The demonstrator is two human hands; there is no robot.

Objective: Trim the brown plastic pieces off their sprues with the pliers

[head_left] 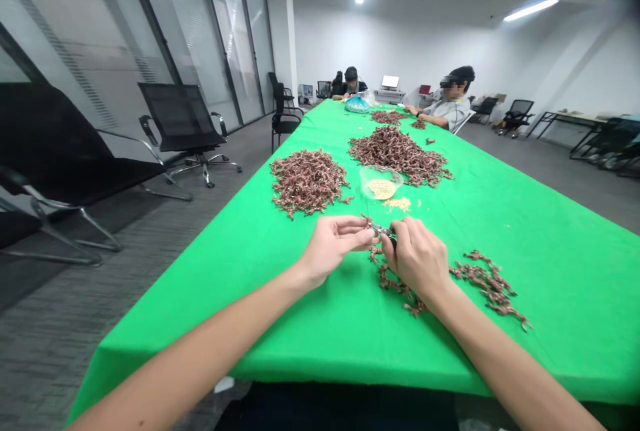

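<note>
My left hand (340, 244) pinches a small brown knotted piece (367, 220) between thumb and fingers. Closed around a small pair of pliers (384, 231), my right hand (419, 256) holds the metal tip against that piece. Beyond my hands stands a clear plastic bowl (381, 184) with pale yellow bits in it, and more bits (399, 203) lie on the cloth beside it. Scattered brown pieces (393, 281) lie under and around my right hand, partly hidden by it, with another loose group (490, 284) to its right.
A green cloth (225, 304) covers the long table. Two large heaps of brown pieces (310, 181) (400, 154) lie farther back. A blue bag (357, 105) sits near the far end, where people (450, 107) are seated. Black chairs (183, 117) stand at the left.
</note>
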